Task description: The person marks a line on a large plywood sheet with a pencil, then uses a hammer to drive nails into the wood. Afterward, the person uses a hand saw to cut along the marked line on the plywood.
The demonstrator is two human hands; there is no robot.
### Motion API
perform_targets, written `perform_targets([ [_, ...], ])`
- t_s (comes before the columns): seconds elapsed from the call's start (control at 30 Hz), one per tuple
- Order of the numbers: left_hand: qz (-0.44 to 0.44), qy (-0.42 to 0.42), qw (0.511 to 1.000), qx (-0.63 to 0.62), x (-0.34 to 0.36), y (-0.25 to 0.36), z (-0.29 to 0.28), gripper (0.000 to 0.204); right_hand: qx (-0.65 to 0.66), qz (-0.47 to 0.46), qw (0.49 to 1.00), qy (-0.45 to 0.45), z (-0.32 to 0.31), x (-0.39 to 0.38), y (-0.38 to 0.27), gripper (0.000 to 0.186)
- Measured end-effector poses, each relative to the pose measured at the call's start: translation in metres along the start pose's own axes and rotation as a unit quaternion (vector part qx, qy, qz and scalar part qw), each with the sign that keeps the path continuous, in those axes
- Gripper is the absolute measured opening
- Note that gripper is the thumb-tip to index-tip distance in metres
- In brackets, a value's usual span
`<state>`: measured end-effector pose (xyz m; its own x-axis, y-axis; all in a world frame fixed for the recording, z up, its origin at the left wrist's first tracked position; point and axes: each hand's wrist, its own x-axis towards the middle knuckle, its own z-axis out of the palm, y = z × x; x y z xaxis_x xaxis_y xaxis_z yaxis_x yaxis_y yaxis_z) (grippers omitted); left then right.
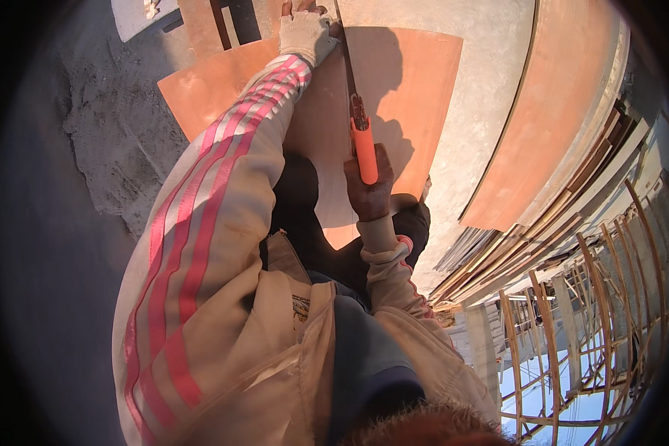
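My right hand (369, 186) is closed around the orange handle of a handsaw (363, 149). The saw's narrow dark blade points away from me over a reddish-brown plywood sheet (424, 89). How deep the blade sits in the sheet I cannot tell. Beyond the sheet's middle, my left hand (306, 33), in a pale fingerless glove, presses flat just left of the blade's far part. Its bare fingertips are spread and partly cut off by the top edge. Shadows fall across the sheet right of the saw. My dark-trousered legs are bent at the sheet's near side.
Another large reddish-brown sheet (550, 111) lies to the right on the pale concrete floor (483, 82). Past it are stacked wooden strips (565, 230) and a frame of upright poles (550, 342). Rough grey ground (111, 126) and a pale board (143, 16) are at left.
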<state>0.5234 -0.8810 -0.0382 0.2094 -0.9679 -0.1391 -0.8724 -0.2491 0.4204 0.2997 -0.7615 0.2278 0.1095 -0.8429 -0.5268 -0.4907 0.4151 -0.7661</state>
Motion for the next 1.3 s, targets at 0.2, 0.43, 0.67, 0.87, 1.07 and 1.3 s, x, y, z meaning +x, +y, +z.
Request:
perform_targets([
  [0.2, -0.157, 0.092, 0.971, -0.158, 0.014, 0.076, -0.107, 0.039, -0.098, 0.005, 0.995, 0.017, -0.053, -0.128, -0.036, 0.019],
  [0.43, 0.036, -0.020, 0.999, 0.007, 0.009, 0.043, -0.067, 0.034, -0.025, -0.009, 1.000, 0.009, -0.007, -0.005, 0.017, 0.021],
  [0.67, 0.050, 0.027, 0.989, 0.138, 0.007, 0.035, -0.035, 0.041, -0.110, 0.019, 0.994, 0.016, -0.068, -0.144, -0.042, 0.021],
  [0.87, 0.040, -0.080, 0.994, 0.054, 0.008, 0.045, -0.040, 0.038, -0.015, 0.022, 1.000, 0.015, -0.017, 0.002, -0.008, 0.016],
  [1.07, 0.031, -0.054, 0.993, 0.102, -0.003, 0.034, -0.045, 0.041, -0.109, 0.068, 0.992, -0.010, -0.049, -0.086, -0.061, 0.019],
  [1.3, -0.024, -0.014, 0.999, -0.019, -0.007, 0.000, 0.070, 0.036, -0.023, 0.059, 0.998, -0.020, -0.022, -0.024, -0.022, 0.015],
])
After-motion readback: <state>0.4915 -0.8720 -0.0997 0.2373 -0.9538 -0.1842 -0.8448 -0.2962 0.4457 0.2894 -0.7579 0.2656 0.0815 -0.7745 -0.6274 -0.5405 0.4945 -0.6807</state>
